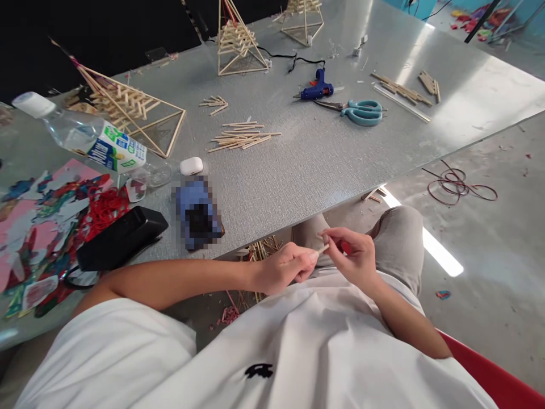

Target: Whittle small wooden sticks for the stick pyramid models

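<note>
My left hand (287,267) is closed, pinching one end of a short thin wooden stick (324,249) above my lap. At the stick's other end, the fingertips of my right hand (353,254) are pressed together on it. A bit of something red (346,247) shows inside the curl of my right fingers; what it is I cannot make out. Both hands are just off the table's front edge. Beyond them on the table lie a pile of thin wooden sticks (242,136) and a smaller group of short sticks (215,103).
On the metal table (306,170) are scissors (361,112), a blue glue gun (317,88), stick pyramid frames (240,42), a plastic bottle (93,136), a white earphone case (191,166), a blurred-out phone-like object (198,213) and a black box (121,238). A cord (457,184) lies on the floor.
</note>
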Available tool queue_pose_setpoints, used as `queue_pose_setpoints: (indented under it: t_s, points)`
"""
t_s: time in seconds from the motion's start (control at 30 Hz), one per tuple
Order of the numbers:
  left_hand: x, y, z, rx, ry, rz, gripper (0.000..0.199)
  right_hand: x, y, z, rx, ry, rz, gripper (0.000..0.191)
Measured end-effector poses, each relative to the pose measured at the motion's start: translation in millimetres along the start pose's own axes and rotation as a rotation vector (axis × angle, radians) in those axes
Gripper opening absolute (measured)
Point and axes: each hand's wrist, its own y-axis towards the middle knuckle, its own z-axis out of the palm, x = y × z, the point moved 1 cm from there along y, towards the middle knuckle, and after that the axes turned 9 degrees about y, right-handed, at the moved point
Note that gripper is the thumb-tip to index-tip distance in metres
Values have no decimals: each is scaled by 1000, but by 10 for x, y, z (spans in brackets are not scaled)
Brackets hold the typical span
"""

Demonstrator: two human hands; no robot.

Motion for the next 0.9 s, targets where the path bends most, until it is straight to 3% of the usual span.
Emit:
queue_pose_setpoints:
  t_s: [0.1, 0.17, 0.23, 0.33, 0.43, 0.5, 0.6, 0.7, 0.9]
  points:
    - [-8, 3, -4, 21, -35, -27, 58, -285, 14, -177, -86, -91, 107, 19]
    - [1, 17, -27, -33, -35, -29, 62, -543, 45, -366, -132, -310, 185, 28]
    - [18, 32, -51, -91, 12, -11, 65, -791, 87, -570, -85, -679, 305, 31]
    - [50, 39, -65, -147, 132, -41, 64, -959, 128, -799, -66, -828, 328, 20]
    - [64, 32, -57, -178, 315, -26, 58, -775, 97, -819, -31, -711, 196, 33]
    - [70, 28, -50, -190, 445, 37, 52, -514, 58, -726, 6, -483, 78, 29]
    - [93, 26, -54, -215, 573, 104, 45, -127, 22, -529, 211, -215, -140, 21]
    - [119, 31, -66, -234, 667, 119, 44, 58, 19, -393, 273, -194, -335, 25]
    - [131, 43, -65, -217, 786, 82, 43, 22, 6, -316, 334, -374, -496, 25]
